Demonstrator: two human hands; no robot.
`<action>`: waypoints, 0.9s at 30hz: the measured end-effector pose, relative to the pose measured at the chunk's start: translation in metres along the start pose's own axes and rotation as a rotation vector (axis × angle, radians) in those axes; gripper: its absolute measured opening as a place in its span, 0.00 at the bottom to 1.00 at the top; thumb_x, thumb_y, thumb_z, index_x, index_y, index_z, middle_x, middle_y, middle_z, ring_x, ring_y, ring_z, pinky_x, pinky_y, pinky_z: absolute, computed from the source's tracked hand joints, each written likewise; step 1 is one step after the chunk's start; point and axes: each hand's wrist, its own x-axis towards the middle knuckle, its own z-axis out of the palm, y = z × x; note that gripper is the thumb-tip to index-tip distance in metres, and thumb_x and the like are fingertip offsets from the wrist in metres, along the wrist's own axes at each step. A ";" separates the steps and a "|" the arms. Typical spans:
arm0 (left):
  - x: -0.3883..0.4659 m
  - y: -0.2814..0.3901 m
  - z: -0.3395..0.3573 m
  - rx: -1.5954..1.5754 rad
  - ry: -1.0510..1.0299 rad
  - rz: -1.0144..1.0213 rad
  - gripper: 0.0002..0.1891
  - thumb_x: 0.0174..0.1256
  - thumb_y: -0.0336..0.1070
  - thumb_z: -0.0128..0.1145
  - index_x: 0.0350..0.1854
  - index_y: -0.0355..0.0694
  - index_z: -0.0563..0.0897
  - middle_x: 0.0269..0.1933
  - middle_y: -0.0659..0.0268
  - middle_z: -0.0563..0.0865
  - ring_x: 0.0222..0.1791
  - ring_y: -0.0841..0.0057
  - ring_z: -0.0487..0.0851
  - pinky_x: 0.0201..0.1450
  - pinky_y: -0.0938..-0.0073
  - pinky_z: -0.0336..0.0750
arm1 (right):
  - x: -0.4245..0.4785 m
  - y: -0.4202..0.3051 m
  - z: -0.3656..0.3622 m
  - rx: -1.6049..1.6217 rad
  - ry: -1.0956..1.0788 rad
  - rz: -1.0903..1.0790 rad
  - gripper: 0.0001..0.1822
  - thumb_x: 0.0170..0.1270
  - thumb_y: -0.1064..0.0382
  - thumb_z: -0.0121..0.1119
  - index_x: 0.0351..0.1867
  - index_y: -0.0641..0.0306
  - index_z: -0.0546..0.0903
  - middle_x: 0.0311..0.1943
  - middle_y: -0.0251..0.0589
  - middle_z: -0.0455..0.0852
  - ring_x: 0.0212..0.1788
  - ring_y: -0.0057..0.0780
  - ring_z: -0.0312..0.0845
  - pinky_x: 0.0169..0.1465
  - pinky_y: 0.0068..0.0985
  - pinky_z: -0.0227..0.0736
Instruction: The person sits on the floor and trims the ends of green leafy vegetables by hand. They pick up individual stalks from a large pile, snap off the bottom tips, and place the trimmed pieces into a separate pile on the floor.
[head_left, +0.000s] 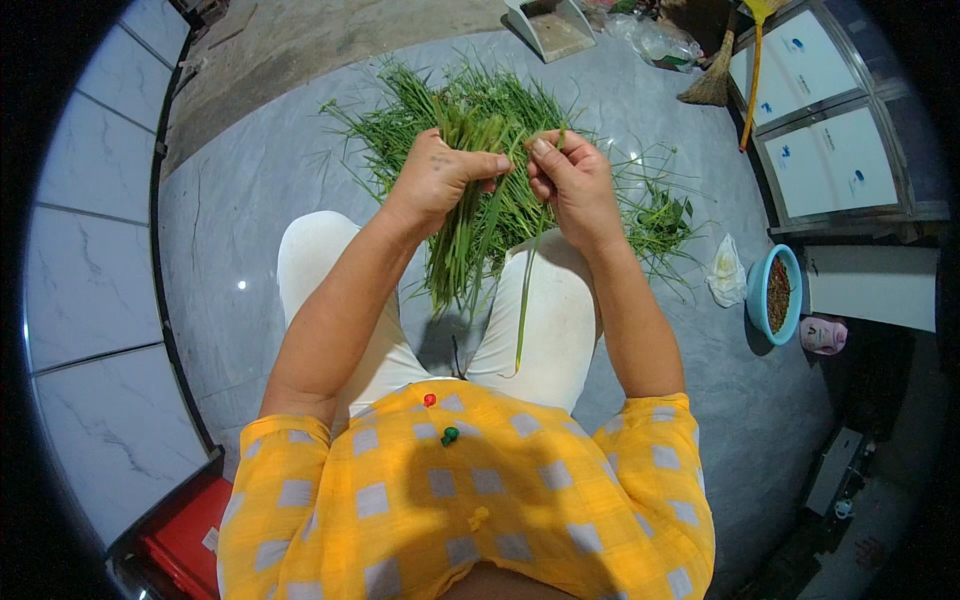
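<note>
A thick bunch of long green stalks (459, 255) is gripped in my left hand (442, 174), its thumb lying across the front. Beside it, my right hand (571, 176) pinches a single stalk (526, 300) between thumb and fingertips. That stalk hangs down over my right knee, its lower end pale and slightly reddish. Beyond both hands a large loose heap of the same greens (397, 105) spreads on the grey tiled floor. Some stalks in the heap carry small whitish flower heads.
To the right lie a smaller pile of leafy scraps (664, 217), a white plastic bag (726, 274) and a light blue basin (759, 296) with brown contents. A dustpan (559, 34), a broom (716, 71) and clear plastic (660, 45) are farther back. White cabinets (832, 161) line the right.
</note>
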 end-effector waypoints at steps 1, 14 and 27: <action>0.000 0.000 0.001 -0.005 0.004 0.011 0.07 0.48 0.29 0.64 0.30 0.33 0.81 0.27 0.66 0.83 0.23 0.82 0.78 0.27 0.82 0.71 | 0.000 0.001 0.000 -0.022 -0.010 -0.002 0.06 0.62 0.64 0.55 0.34 0.65 0.76 0.20 0.28 0.74 0.18 0.12 0.63 0.22 0.13 0.57; 0.000 -0.006 0.001 0.007 0.006 0.061 0.07 0.49 0.27 0.63 0.30 0.34 0.81 0.27 0.68 0.83 0.23 0.83 0.77 0.27 0.83 0.70 | 0.000 0.010 0.003 -0.334 -0.023 -0.109 0.07 0.60 0.64 0.55 0.28 0.66 0.77 0.17 0.25 0.71 0.19 0.11 0.61 0.22 0.15 0.56; -0.001 0.004 -0.002 -0.005 0.018 -0.084 0.08 0.48 0.30 0.64 0.28 0.32 0.83 0.25 0.65 0.83 0.21 0.81 0.77 0.26 0.82 0.72 | 0.004 0.004 -0.011 -0.327 0.202 -0.208 0.07 0.62 0.63 0.52 0.32 0.66 0.76 0.19 0.29 0.75 0.19 0.12 0.63 0.22 0.15 0.59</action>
